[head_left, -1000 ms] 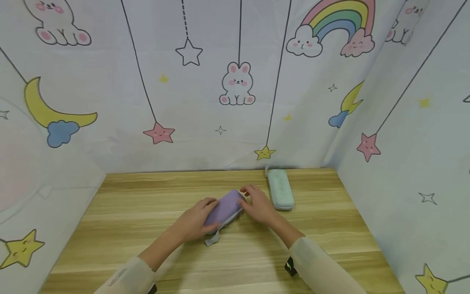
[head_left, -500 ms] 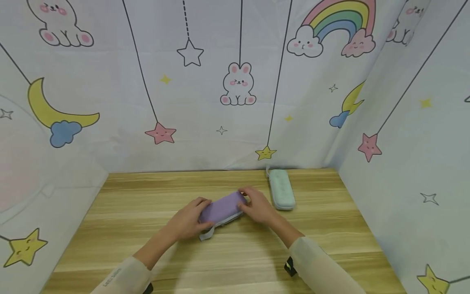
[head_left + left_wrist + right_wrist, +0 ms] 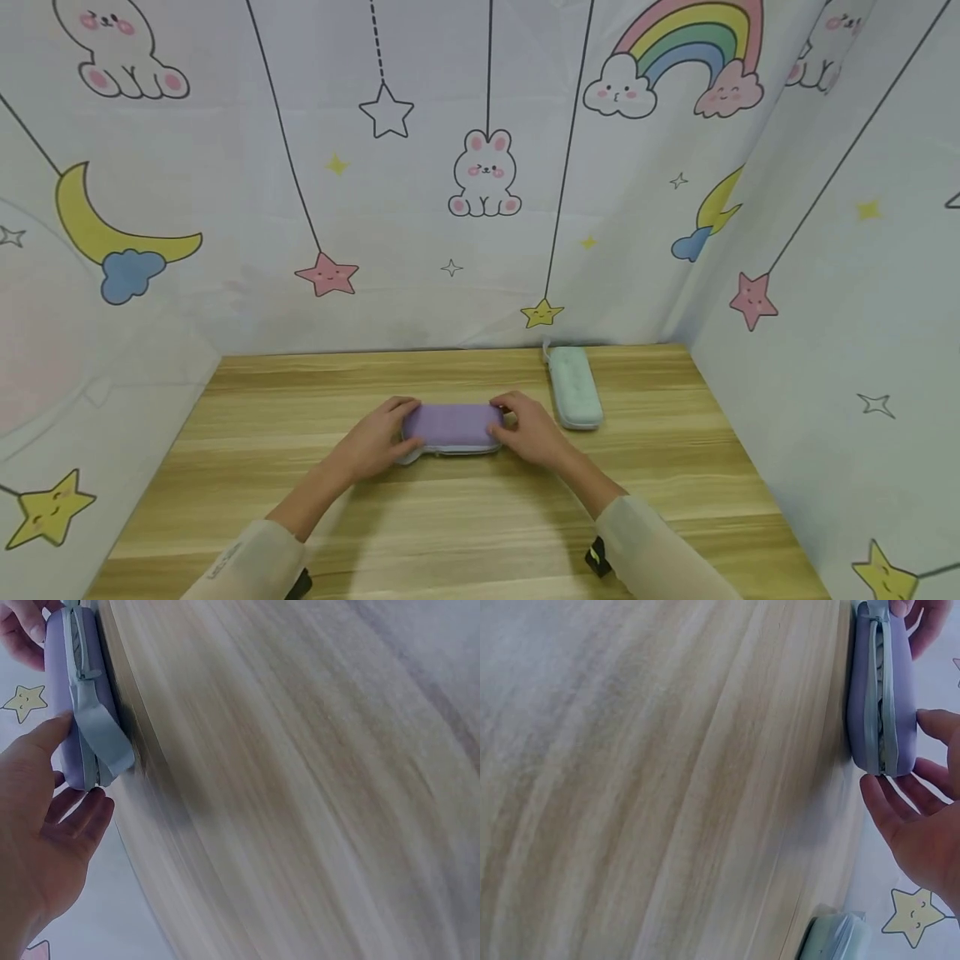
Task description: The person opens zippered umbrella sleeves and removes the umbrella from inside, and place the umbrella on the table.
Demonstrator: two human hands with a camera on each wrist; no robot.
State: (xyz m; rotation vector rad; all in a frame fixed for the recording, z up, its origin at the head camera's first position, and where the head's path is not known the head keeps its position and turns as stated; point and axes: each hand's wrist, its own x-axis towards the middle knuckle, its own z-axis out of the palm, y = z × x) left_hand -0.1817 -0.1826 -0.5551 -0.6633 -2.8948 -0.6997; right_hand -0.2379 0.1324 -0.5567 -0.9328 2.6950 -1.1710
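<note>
A purple zippered case (image 3: 453, 425) lies lengthwise across the middle of the wooden table, on or just over the surface. My left hand (image 3: 375, 437) grips its left end, thumb on the near top edge and fingers at the far side and end. At the opposite end, my right hand (image 3: 531, 429) holds it between thumb and fingers. A pale zipper (image 3: 881, 690) runs along the near side, with a narrow gap between its edges. From the left end hangs a grey strap (image 3: 105, 735). What is inside cannot be made out.
A mint green case (image 3: 574, 387) with a strap lies at the back right, just beyond my right hand. The wooden table (image 3: 465, 533) ends at a white printed curtain (image 3: 405, 308), which also covers both sides.
The purple case has turned from a slant to lie straight across, its left end swinging away from me. My left hand moved left and slightly back with it; the right stayed nearly still.
</note>
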